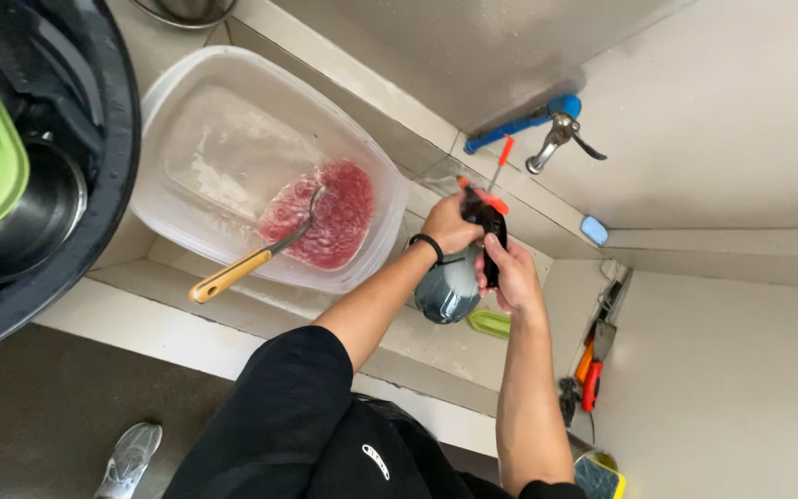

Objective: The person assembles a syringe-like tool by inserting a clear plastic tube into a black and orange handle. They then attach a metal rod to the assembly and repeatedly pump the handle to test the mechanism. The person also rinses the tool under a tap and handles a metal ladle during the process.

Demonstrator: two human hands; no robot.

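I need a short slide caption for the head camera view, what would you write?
Both hands, left hand and right hand, grip a spray bottle beside a clear tub.

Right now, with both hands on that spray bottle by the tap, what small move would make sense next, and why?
Probably tilt the spray bottle upright and steady it. The left hand grips its neck near the black and orange trigger head, the right hand holds the head itself, and the bottle leans over the sink ledge, resting on nothing I can see.
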